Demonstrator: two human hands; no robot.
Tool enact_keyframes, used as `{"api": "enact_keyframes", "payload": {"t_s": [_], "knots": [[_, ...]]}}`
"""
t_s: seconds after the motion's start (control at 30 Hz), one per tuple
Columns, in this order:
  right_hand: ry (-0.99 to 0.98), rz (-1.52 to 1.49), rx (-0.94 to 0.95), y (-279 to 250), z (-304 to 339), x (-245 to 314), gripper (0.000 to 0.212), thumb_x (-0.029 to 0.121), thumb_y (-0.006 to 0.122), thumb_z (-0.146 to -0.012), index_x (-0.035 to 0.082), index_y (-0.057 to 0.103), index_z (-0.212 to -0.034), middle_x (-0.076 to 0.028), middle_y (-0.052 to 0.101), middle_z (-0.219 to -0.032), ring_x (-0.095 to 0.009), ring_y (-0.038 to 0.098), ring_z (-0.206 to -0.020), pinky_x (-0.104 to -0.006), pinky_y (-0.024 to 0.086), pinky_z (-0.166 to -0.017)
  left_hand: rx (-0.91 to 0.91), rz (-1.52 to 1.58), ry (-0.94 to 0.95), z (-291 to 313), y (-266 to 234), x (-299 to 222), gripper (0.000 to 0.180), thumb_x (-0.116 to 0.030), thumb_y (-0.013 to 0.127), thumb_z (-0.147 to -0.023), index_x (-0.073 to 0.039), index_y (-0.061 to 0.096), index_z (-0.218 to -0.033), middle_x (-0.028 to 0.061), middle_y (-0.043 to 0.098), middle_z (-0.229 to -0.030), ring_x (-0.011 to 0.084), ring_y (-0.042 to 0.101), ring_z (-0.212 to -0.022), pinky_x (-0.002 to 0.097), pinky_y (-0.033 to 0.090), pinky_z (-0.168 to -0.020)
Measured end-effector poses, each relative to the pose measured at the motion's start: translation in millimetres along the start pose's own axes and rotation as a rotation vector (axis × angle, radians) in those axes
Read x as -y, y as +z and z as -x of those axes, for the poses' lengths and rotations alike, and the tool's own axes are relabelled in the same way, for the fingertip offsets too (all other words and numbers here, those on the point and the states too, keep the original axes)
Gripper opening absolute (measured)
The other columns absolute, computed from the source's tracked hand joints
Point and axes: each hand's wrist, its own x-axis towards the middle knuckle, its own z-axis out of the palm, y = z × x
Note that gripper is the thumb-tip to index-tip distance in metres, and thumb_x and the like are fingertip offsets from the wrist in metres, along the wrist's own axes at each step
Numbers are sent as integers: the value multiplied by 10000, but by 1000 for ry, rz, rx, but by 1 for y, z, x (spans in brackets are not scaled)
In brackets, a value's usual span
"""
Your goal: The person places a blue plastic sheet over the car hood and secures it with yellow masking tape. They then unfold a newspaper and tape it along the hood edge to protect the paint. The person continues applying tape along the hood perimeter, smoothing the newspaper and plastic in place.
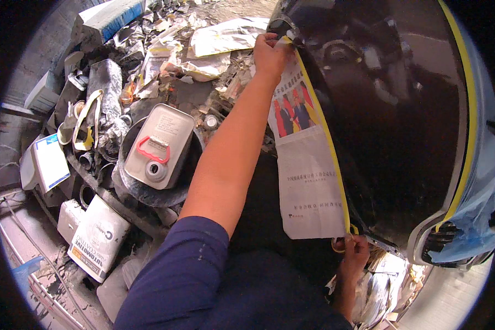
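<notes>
A sheet of newspaper (308, 159) hangs along the edge of a glossy dark car panel (379, 121). Yellow masking tape (331, 140) runs down the sheet's right side, beside the panel. My left hand (272, 55) reaches far forward and pinches the sheet's top corner where the tape begins. Down at the bottom corner, the fingers of my right hand (356, 250) are closed on the lower end of the tape. A small ring, apparently the tape roll (338, 244), shows at those fingertips; the hand partly covers it.
Left of my arm, a metal can with a red handle (159, 140) sits in a black tub (127, 184). A white can (99, 236), boxes and crumpled scrap paper (176, 55) crowd the floor. Blue plastic film (473, 220) edged with yellow tape covers the panel's right side.
</notes>
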Motion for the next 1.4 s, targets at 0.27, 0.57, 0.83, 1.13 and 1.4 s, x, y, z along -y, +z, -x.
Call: {"api": "enact_keyframes", "payload": {"t_s": [0.27,0.57,0.83,1.13,1.4], "knots": [[54,147,-28,7,-16,5,122,115,769,-1050,1,734,-1024,-69,749,-837,-134,727,-771,-314,587,-712,43,-444,392,24,2,3,180,-151,764,-952,-61,794,-1105,146,744,-1244,422,612,-1230,506,494,-1051],[-97,298,-35,16,-34,-13,106,114,804,-997,13,777,-1017,-103,768,-857,-173,706,-745,-357,569,-721,200,-423,721,71,-2,17,533,-66,576,-1039,93,542,-1547,318,538,-1596,516,520,-1411,542,397,-1243],[-88,126,-72,23,-38,-39,138,136,798,-1034,11,757,-991,-58,744,-787,-130,698,-709,-317,553,-660,266,-414,737,74,-6,17,582,-111,552,-1061,98,469,-1598,354,468,-1655,551,447,-1505,618,302,-1299],[-37,77,-125,24,-32,-22,190,189,770,-1080,2,730,-1070,-66,747,-860,-115,719,-710,-297,597,-618,301,-514,763,94,-14,16,609,-140,519,-1087,115,419,-1631,339,415,-1706,542,388,-1569,603,259,-1335],[55,-1,-189,25,-40,-26,250,216,773,-1079,-27,727,-1113,-87,753,-889,-135,751,-730,-310,650,-627,358,-570,774,152,-18,8,646,-190,479,-1119,153,347,-1650,370,343,-1730,545,329,-1603,601,218,-1344]]}}
